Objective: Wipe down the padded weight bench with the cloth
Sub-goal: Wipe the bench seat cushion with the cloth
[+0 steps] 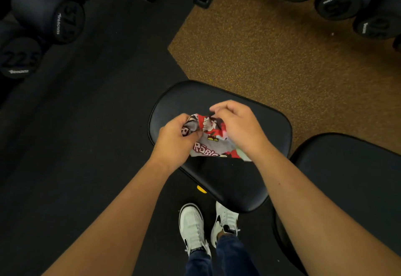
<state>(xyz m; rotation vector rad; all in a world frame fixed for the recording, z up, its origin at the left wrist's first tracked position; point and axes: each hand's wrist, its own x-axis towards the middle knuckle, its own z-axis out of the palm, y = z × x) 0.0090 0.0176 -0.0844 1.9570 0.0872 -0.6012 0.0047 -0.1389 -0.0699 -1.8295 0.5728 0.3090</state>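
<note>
A black padded bench seat [256,178] lies below me, with a second black pad [351,180] beside it at the right. Above the seat I hold a crumpled cloth [206,143], grey and red with printed letters. My left hand [173,139] grips its left side, fingers curled into the fabric. My right hand [236,128] pinches the cloth's upper right part, and its wrist hides the cloth's right edge. I cannot tell whether the cloth touches the pad.
Black dumbbells [50,17] are racked at the upper left, and more dumbbells [338,0] at the upper right. The floor is black rubber [86,124] with a speckled brown patch [271,54]. My white shoes [193,225] stand by the seat's near edge.
</note>
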